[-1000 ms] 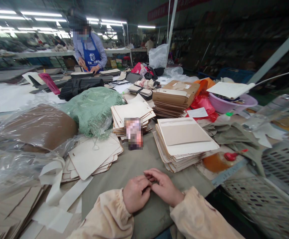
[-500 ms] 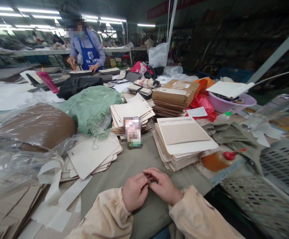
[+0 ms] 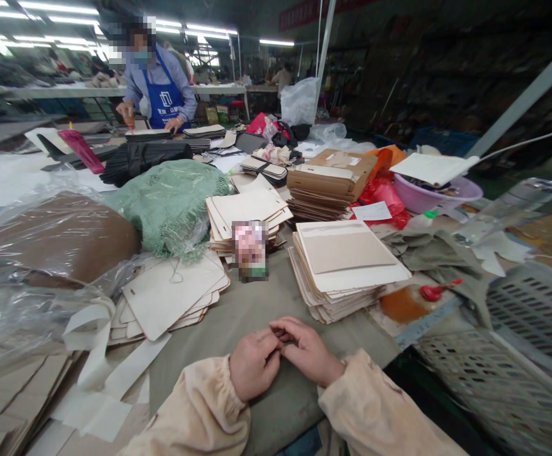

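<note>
Beyond 2 touching hands (image 3: 255, 364) (image 3: 311, 354), a blue apron (image 3: 162, 95) bears white lettering (image 3: 170, 119).

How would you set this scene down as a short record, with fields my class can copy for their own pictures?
Hands: left hand and right hand close together, no held thing visible
Beneath: grey-green cloth
Left side: fanned panels, white strips
Right side: panel stack, amber bottle with red cap, slotted crate
Centre: pixelated item, identity unclear
Beyond: green fringed fabric, lilac basin
Background: person in blue apron
</note>
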Tool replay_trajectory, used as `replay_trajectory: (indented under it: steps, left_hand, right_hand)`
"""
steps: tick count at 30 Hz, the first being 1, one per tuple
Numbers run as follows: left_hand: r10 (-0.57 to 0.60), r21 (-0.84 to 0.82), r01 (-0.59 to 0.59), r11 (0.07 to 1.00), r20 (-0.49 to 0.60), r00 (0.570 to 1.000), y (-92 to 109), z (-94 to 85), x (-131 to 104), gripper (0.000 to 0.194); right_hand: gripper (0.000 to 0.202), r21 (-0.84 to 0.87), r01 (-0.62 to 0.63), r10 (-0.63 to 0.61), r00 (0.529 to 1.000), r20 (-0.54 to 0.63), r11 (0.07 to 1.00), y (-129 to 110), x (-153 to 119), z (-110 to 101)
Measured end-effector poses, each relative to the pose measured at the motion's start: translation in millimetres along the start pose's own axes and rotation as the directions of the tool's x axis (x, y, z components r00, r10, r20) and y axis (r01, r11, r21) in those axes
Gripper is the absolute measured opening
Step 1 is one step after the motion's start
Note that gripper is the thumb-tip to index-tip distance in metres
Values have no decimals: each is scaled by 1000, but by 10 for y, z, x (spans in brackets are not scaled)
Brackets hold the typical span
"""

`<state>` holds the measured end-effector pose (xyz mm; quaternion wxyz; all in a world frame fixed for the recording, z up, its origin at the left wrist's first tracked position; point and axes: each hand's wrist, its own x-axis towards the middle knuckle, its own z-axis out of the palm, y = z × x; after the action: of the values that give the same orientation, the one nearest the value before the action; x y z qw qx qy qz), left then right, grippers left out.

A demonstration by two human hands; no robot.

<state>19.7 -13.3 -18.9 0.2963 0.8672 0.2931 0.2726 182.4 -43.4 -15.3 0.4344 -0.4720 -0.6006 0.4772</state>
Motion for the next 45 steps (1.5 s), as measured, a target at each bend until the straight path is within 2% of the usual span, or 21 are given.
replay_trajectory:
  steps: [6,14,21,32,45]
  left_hand:
    - [-2,-5,2,1000,-10,1000,24,-29,7,15]
    - [-60,-17,60,998,2,998,8,-23,12,15]
    - [-34,-34,34,999,16,999,32,-34,3,12]
    - [-14,-9,14,1000,-30,999,2,-6,11,16]
    - [-45,-24,45,999,30,999,10,-18,22,18]
  right_hand:
    - [48,3,-2,2,1000,2,1000,0,-6,-2]
    - [50,-12,5,-5,1000,-16,1000,16,-1,14]
    - [54,-32,7,-8,1000,-21,999,-14,5,0]
    - [52,-49,18,-18,1000,-10,999,19,-2,6]
    - [51,-102,27,-29,999,-23,994,-16,-3,2]
